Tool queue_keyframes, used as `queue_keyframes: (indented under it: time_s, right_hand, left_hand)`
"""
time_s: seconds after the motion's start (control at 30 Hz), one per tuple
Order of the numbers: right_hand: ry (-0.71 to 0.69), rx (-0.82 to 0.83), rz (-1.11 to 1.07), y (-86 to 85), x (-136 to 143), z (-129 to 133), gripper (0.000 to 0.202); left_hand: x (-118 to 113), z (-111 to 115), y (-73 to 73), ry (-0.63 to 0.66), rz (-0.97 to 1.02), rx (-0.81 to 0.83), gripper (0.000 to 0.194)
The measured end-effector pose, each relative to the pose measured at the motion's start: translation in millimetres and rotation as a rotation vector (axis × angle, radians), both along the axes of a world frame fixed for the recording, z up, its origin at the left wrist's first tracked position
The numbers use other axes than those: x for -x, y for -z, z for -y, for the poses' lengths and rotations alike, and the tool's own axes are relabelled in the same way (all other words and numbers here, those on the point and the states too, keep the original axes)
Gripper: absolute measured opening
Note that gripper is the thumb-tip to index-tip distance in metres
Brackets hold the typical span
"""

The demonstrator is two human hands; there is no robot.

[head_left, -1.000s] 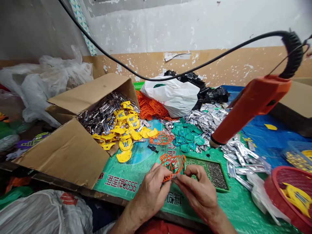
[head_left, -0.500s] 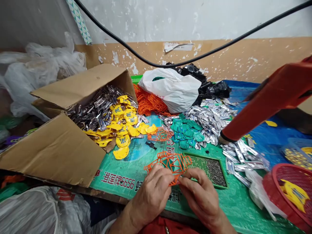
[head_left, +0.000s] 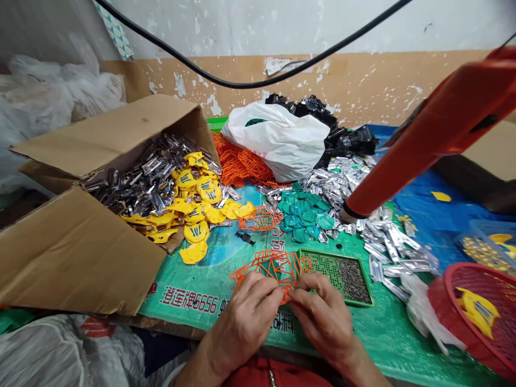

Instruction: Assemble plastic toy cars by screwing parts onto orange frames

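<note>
An orange plastic lattice frame (head_left: 279, 264) lies tilted over the green sheet in front of me. My left hand (head_left: 252, 312) is closed on its near left edge, fingers curled over it. At the near right edge, the fingertips of my right hand (head_left: 324, 312) are pinched together, touching the frame or very close to it. Whatever sits in that pinch is too small to make out. Just beyond lies a second orange frame (head_left: 260, 219), with a small black part (head_left: 245, 238) beside it. A green tray (head_left: 322, 264) of tiny metal pieces (head_left: 355, 282) stands by my right hand.
A cardboard box (head_left: 80, 252) spills silvery parts and yellow pieces (head_left: 195, 252) on the left. Teal pieces (head_left: 306, 212), silver parts (head_left: 391, 242) and a white bag (head_left: 278, 140) lie behind. A red post (head_left: 407, 156) slants down at right, near a red basket (head_left: 439, 295).
The view has shifted a little, so the scene sits slightly further left. Both hands stay at the frame's near edge, with the right fingertips still pinched there.
</note>
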State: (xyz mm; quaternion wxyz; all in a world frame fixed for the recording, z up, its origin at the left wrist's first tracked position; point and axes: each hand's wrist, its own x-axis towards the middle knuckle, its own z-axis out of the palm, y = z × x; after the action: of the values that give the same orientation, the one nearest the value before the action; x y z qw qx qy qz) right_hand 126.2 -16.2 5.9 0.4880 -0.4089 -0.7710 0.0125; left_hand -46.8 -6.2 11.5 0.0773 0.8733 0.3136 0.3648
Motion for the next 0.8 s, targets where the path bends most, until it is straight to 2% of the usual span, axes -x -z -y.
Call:
queue_keyframes:
  time_s: [0.47, 0.6, 0.8]
  right_hand:
    - [-0.007, 0.066, -0.016, 4.7, 1.9, 1.5, 0.016]
    - [0.020, 0.033, 0.076, 1.0, -0.7, 2.3, 0.018]
    - [-0.029, 0.009, 0.269, -7.1, -7.5, 0.9, 0.018]
  left_hand:
    - [0.2, -0.8, 1.2, 0.007, 0.008, -0.002, 0.020]
    - [-0.3, -0.7, 1.0, 0.018, -0.018, -0.016, 0.017]
    - [-0.6, 1.6, 0.7, 0.007, -0.091, -0.043, 0.016]
